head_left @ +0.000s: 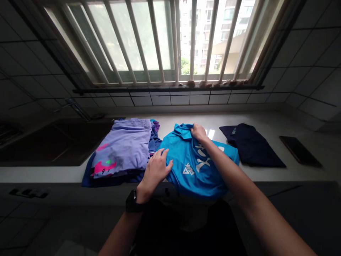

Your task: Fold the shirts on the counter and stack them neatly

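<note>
A bright blue T-shirt [183,156] with white lettering lies spread on the counter, its lower part hanging over the front edge. At its far side my right hand [198,132] is closed on the fabric near the bunched top. My left hand [158,167] hovers or rests at the shirt's left side, fingers apart; whether it touches the cloth I cannot tell. Just left of that hand sits a pile of clothes topped by a lavender garment [125,145] with a pink print. Dark blue cloth [155,140] shows beneath it.
A folded dark navy garment [257,145] lies to the right, with a dark phone-like slab [301,151] beyond it. On the left are a dark sink [53,142] and its faucet [78,108]. A barred window [176,39] rises behind the white counter [170,115].
</note>
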Tool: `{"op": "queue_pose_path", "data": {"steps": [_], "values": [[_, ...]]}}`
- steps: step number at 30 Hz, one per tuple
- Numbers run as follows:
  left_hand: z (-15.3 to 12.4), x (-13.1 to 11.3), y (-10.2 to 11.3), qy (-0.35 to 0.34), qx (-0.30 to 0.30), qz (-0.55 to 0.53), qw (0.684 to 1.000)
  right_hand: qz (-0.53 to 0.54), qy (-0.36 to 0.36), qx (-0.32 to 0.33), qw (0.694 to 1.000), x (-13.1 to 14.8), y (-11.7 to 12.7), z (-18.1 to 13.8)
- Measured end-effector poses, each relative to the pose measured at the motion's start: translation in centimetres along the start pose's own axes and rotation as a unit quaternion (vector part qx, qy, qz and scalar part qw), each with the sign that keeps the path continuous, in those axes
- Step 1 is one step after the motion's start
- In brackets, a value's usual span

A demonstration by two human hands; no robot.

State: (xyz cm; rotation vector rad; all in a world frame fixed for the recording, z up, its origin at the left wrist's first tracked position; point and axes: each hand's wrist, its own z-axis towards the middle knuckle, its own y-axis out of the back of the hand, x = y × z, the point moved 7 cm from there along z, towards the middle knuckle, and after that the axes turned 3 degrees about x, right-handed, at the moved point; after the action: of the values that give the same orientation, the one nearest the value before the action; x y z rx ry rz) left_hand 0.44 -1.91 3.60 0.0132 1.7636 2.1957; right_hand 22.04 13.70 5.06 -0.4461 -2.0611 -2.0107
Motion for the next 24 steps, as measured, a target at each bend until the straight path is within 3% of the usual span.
{"op": "queue_pose_path", "data": {"steps": [4, 7, 10, 13, 16, 21, 24], "values": [[-1.4, 0.0, -1.0, 0.008, 0.012, 0.013, 1.000, -0.007, -0.030, 0.031, 0.999, -4.4, 1.7, -0.2], [-1.6, -0.5, -1.7, -0.009, 0.030, 0.018, 0.999, -0.034, 0.000, 0.129, 0.991, -6.9, 2.7, -1.5], [-0.5, -1.2, -2.0, -0.019, 0.052, 0.024, 0.998, -0.063, 0.013, 0.217, 0.974, -9.5, 3.7, -4.1], [1.4, -1.9, -1.8, -0.012, 0.086, 0.038, 0.996, -0.091, 0.022, 0.238, 0.967, -11.6, 4.5, -6.9], [3.6, -2.8, -1.2, -0.011, 0.094, 0.064, 0.993, -0.082, 0.010, 0.215, 0.973, -12.9, 4.5, -9.2], [8.6, -3.1, -0.7, 0.001, 0.113, 0.100, 0.989, 0.006, -0.019, 0.068, 0.998, -13.7, 4.0, -11.8], [11.4, -2.2, 0.1, 0.035, 0.104, 0.087, 0.990, 0.131, 0.018, 0.106, 0.986, -13.5, 2.0, -13.7]]}}
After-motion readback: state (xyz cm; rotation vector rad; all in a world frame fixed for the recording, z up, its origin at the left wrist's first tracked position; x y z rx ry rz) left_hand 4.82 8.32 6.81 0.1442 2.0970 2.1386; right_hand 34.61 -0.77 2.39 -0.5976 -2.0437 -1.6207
